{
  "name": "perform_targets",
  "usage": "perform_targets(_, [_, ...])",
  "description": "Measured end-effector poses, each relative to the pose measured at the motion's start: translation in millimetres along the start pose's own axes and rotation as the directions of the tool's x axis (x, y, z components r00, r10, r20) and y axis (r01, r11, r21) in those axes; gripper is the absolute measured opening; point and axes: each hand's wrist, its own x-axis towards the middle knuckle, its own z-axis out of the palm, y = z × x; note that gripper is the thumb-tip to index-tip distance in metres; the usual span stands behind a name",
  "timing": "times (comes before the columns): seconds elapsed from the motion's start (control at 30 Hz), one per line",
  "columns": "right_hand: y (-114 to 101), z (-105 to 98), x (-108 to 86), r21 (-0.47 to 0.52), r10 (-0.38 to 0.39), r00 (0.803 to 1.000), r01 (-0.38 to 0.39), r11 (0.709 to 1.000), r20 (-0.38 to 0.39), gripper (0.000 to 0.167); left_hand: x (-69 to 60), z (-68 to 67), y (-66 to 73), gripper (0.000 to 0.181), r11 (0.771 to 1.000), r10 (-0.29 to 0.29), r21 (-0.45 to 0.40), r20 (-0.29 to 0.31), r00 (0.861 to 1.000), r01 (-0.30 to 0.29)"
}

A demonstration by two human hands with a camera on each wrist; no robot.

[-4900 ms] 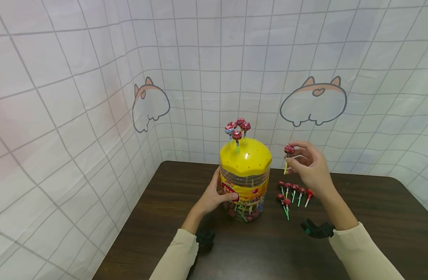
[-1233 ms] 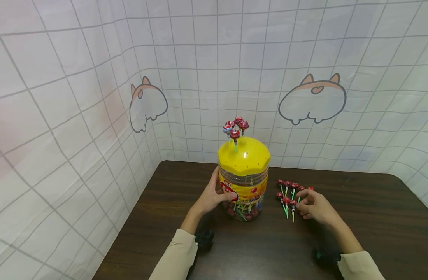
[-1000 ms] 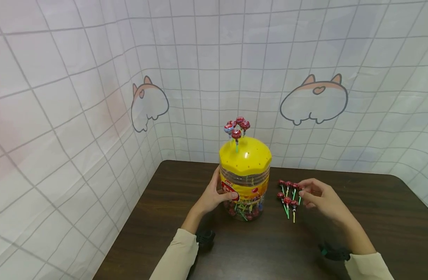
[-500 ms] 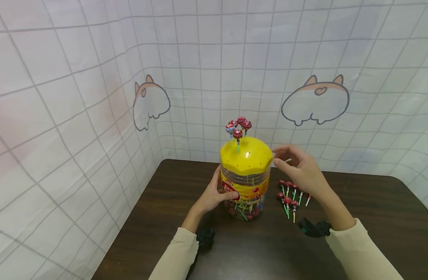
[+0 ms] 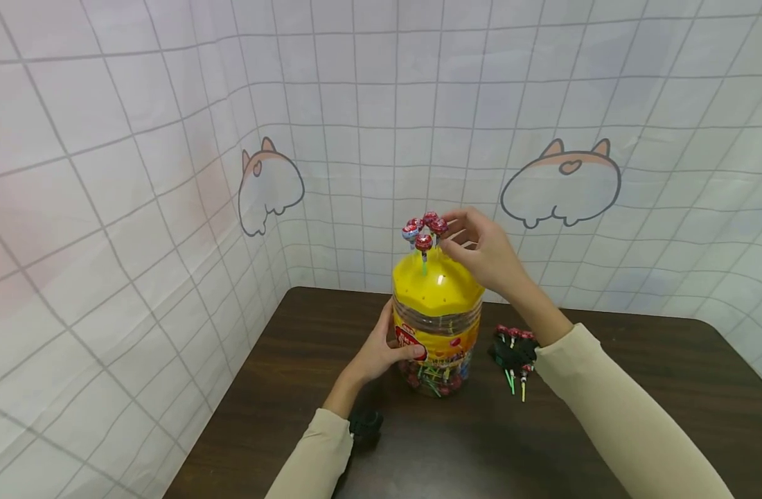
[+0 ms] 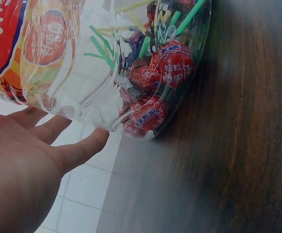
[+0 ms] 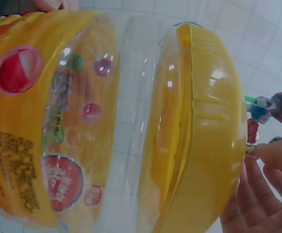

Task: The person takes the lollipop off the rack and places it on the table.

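A clear plastic jar (image 5: pixel 446 342) with a yellow lid (image 5: pixel 431 287) stands on the table, lollipops visible inside. My left hand (image 5: pixel 377 357) holds its left side, thumb across the front label; the left wrist view shows spread fingers (image 6: pixel 82 150) against the clear wall. Several lollipops (image 5: pixel 423 242) stand upright by their sticks in lid holes. Above the lid, my right hand (image 5: pixel 481 249) pinches the stick of the rightmost red lollipop (image 5: pixel 440 227), close to the lid surface in the right wrist view. Its remaining fingers (image 7: pixel 260 194) are bent loosely behind.
On the dark wooden table (image 5: pixel 294 402), right of the jar, lie several lollipops (image 5: pixel 524 384), partly hidden by the black wrist camera (image 5: pixel 510 352). A white gridded cloth (image 5: pixel 356 104) hangs behind and to the left.
Earlier my right hand laid a lollipop among those on the table. It then rose leftward, holding nothing, and now pinches a lollipop on the lid. My left hand has stayed on the jar.
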Motion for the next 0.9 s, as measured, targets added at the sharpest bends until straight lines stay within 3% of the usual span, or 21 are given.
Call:
perform_targets(0.37, [-4,5,6.0,0.012,-0.021,0.998,0.021,1.000,-0.061,0.038,-0.2,0.0,-1.4,0.105,1.000,0.011,0.006,-0.002,1.000,-0.011])
perform_targets(0.6, [-13,-9,6.8,0.077,-0.079,0.987,0.090,0.993,-0.137,0.038,-1.4,-1.2,-1.5,0.104,1.000,0.017,0.009,0.003,1.000,-0.017])
perform_targets(0.9, [-9,-26,-12.7,0.147,-0.112,0.976,0.140,0.979,-0.184,0.042,-1.8,-1.1,0.4,0.101,1.000,0.003,0.024,0.001,1.000,-0.003])
